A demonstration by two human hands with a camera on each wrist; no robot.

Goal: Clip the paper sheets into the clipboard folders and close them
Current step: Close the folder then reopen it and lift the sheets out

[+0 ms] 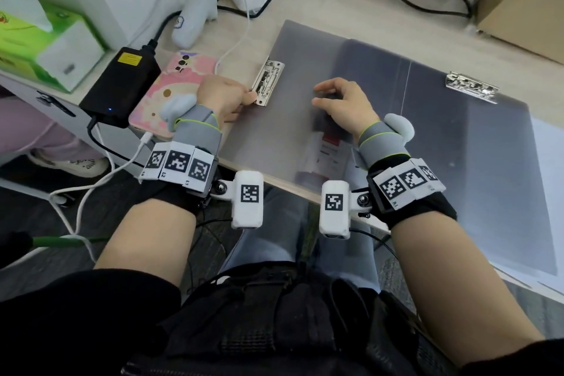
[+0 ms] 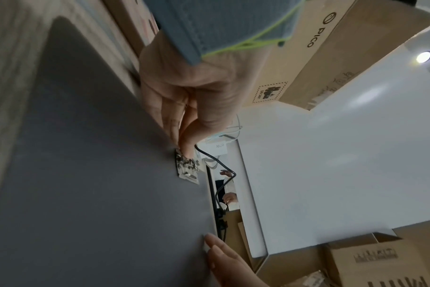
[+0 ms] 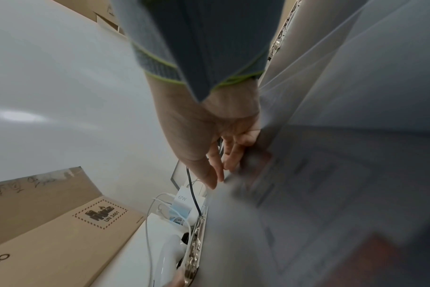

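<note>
Left hand (image 1: 224,98) pinching the metal clip (image 1: 268,82) (pinch plain from left wrist), right hand (image 1: 343,102) relaxed on grey folder (image 1: 283,131), second clip (image 1: 471,87) only overhead

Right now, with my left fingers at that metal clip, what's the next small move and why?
Probably press the clip open with the left hand, which already pinches its near end, while the right hand rests on the translucent cover. A printed sheet shows faintly beneath that cover.
</note>
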